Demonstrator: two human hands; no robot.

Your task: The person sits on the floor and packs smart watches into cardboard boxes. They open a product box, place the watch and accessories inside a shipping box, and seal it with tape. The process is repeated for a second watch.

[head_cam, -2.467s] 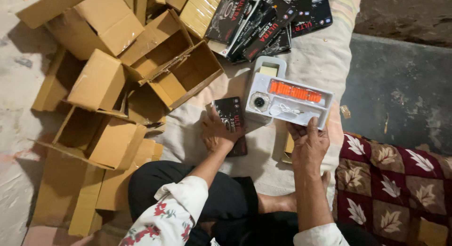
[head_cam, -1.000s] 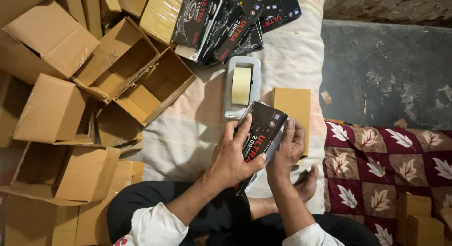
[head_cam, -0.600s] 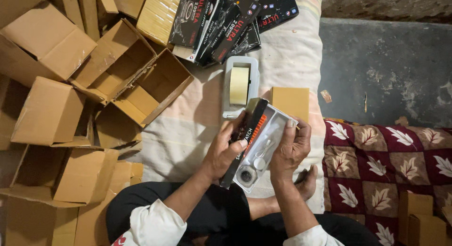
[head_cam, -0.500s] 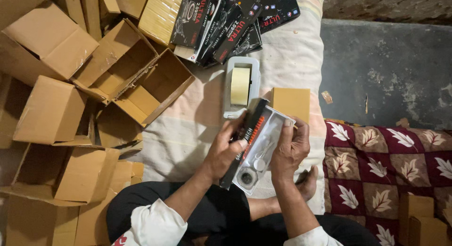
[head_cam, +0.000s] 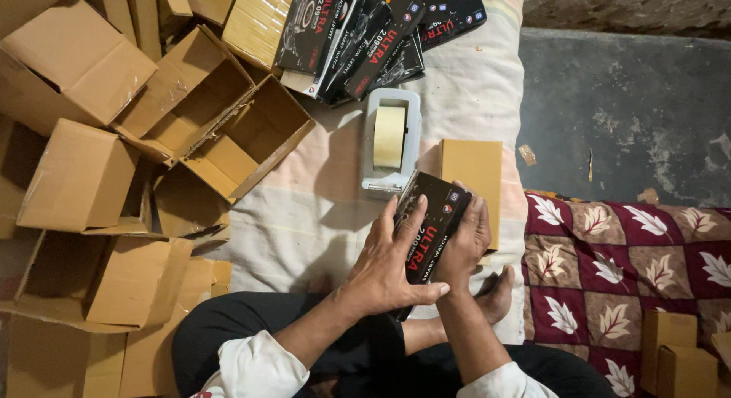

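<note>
Currently the person sits cross-legged on a pale striped bed sheet, black box held over the lap in both hands. Left hand lies flat across the box's left side, fingers spread up the face, thumb pointing right under it; grip closed on the box. Right hand wraps the right edge from behind, fingers curled over the top; also clenched on the box. The two-sided hold keeps the long flat pack steady and printed face up, probably so the end flaps stay reachable. A bare foot shows just below the right hand.

Just beyond the box, a plain tan carton lies flat on the sheet, partly hidden by the box, close enough to reach without leaning. Left of it stands a white tape dispenser with a beige roll, its cutter end toward the person.

On the sheet's left edge and spilling past it: a pile of open brown cardboard boxes, flaps up, mouths towards the person.

At the far edge of the sheet, a fanned stack of black packs of the same kind leans on a yellowish bundle.

To the right, a maroon leaf-patterned quilt, then bare grey floor.
</note>
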